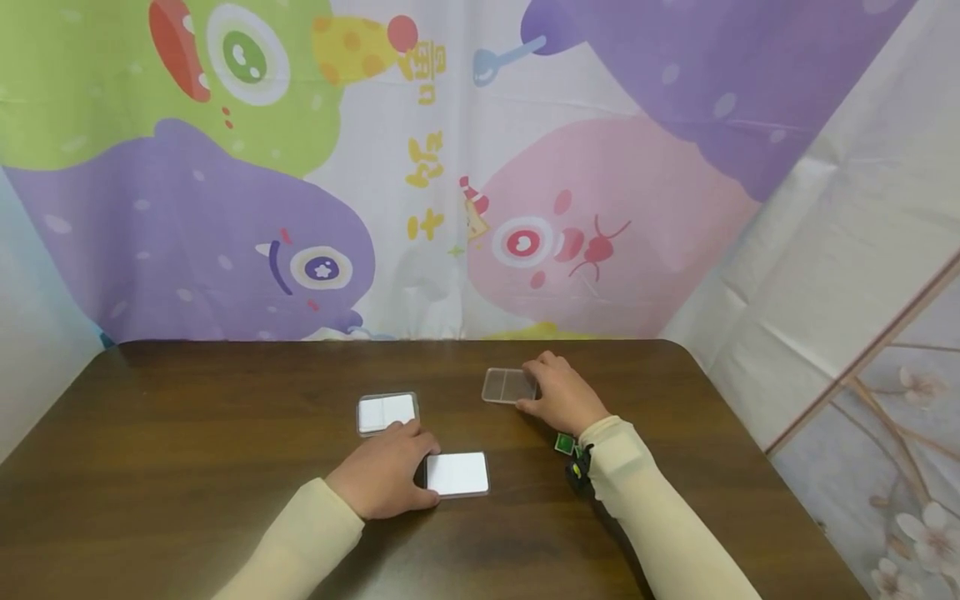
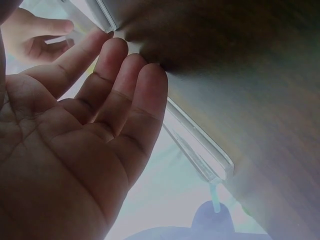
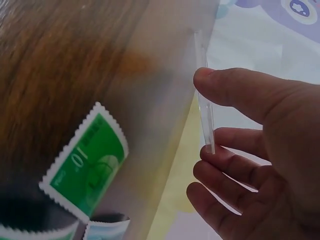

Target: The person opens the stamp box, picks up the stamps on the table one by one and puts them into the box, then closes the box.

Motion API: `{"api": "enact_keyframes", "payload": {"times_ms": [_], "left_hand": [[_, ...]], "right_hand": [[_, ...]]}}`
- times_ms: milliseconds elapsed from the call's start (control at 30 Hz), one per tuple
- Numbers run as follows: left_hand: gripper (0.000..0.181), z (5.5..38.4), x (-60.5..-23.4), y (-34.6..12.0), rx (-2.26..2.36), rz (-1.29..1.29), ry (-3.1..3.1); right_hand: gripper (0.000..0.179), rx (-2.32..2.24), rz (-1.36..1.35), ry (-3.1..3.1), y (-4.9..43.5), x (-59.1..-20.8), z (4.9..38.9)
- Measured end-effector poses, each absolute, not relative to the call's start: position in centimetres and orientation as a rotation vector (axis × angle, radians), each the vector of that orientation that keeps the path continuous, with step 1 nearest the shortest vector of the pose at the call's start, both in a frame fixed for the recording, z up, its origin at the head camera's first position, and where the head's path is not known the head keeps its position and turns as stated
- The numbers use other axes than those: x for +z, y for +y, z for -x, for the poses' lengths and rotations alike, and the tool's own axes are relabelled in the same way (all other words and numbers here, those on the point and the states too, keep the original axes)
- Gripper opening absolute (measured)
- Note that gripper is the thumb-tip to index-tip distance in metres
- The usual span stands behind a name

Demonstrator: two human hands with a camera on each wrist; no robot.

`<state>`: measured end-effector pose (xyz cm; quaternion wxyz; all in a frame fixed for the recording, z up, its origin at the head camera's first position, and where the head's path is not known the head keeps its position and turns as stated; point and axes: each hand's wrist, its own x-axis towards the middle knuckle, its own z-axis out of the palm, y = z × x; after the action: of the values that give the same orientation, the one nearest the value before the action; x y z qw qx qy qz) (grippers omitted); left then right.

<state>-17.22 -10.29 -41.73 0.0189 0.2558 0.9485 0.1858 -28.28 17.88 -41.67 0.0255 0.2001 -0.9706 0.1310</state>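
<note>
My left hand (image 1: 390, 471) is at the left end of a flat clear plastic case (image 1: 459, 475) with a white insert, thumb at its near corner and index finger at its far corner. In the left wrist view the other fingers (image 2: 150, 92) reach down to the wood, nearly straight. A second clear case (image 1: 387, 412) with white inside lies just beyond that hand. My right hand (image 1: 562, 396) pinches a thin transparent plastic piece (image 1: 504, 386), seen edge-on in the right wrist view (image 3: 206, 120), between thumb and fingers.
A green postage stamp (image 1: 565, 443) marked 10 lies on the brown wooden table (image 1: 187, 467) by my right wrist, with parts of other stamps (image 3: 107, 230) beside it. A cartoon-printed cloth (image 1: 420, 275) hangs behind the table's far edge.
</note>
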Motion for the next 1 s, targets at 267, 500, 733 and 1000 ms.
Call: {"api": "enact_keyframes", "payload": {"times_ms": [267,500,733,1000], "left_hand": [[0.048,17.23,-41.49,-10.23,0.574,-0.803,2.949],[0.047,17.13,-41.65,-10.25,0.58,-0.799,2.947],[0.047,17.21,-41.77,-10.13,0.577,-0.799,2.949],[0.046,17.22,-41.96,-10.36,0.574,-0.807,2.954]], "right_hand": [[0.054,0.446,-0.608,-3.06,17.78,-41.87,28.45],[0.05,0.468,-0.574,-3.096,17.43,-42.01,28.66],[0.051,0.497,-0.533,-3.115,17.35,-42.21,28.85],[0.055,0.511,-0.526,-3.138,17.22,-42.2,28.72]]}}
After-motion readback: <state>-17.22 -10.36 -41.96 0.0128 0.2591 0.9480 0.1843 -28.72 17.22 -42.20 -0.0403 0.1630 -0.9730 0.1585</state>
